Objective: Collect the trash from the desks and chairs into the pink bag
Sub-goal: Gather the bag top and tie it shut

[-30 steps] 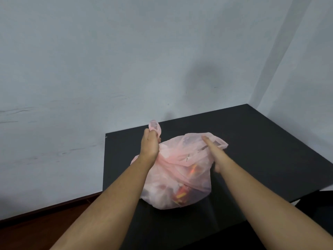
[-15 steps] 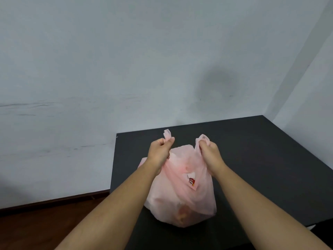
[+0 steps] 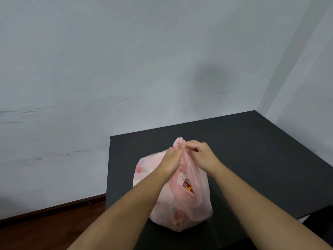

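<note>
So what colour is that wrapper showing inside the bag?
The wrapper is red, yellow and white, inside the pink bag; head view.

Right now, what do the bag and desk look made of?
Bag: thin plastic film, translucent pink; contents show through and it crumples.
Desk: likely laminate or painted board, matte black; flat, barely any reflections.

The translucent pink bag (image 3: pixel 180 206), bulging with trash (image 3: pixel 187 187), stands upright on the black desk (image 3: pixel 252 150).
</note>
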{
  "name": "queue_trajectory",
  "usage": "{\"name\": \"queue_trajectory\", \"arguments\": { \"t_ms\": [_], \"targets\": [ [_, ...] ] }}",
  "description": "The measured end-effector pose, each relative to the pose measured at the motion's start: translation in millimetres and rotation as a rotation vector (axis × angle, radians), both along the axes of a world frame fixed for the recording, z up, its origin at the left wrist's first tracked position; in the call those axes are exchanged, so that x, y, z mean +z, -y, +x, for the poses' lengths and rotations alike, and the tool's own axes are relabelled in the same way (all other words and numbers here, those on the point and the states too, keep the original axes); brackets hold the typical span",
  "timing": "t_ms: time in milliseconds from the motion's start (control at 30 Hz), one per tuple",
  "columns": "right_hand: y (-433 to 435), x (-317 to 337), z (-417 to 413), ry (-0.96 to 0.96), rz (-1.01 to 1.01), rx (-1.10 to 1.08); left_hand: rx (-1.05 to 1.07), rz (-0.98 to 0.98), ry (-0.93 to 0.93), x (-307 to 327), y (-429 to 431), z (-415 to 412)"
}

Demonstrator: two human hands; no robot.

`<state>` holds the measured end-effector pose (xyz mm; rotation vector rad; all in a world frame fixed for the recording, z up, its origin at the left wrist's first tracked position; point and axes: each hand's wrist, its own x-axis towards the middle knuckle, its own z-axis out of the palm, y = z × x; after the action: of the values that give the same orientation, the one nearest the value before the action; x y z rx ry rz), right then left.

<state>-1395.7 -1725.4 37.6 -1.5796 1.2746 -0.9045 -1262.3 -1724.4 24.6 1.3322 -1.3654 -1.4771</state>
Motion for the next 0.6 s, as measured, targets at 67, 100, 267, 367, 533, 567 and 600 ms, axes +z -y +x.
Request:
{"name": "queue_trajectory", "arguments": {
  "t_ms": [67,100,267,367,533,567,600],
  "targets": [
    [1,-2,4,-0.117,-0.052,-0.046,0.151,0.065,0.047,-4,7,-3],
    [0,-3,5,-0.145,-0.058,-0.096,0.213,0.089,0.067,-6,10,-4],
    [-7,-16,0,-0.006,0.094,-0.108,0.288,0.144,-0.081,2,10,-2],
    [-8,-25,-1,-0.336,0.079,0.013,0.294,0.131,-0.141,13,6,-4],
    [0,-16,0,-0.426,0.008,-0.072,0.053,-0.01,-0.192,17,-2,2],
    [0,-13,2,-0.493,-0.027,-0.041,0.013,-0.07,-0.137,15,-1,-1],
    [0,-11,5,-0.541,-0.051,-0.005,0.017,-0.133,-0.083,12,0,-5]
  ]
}}
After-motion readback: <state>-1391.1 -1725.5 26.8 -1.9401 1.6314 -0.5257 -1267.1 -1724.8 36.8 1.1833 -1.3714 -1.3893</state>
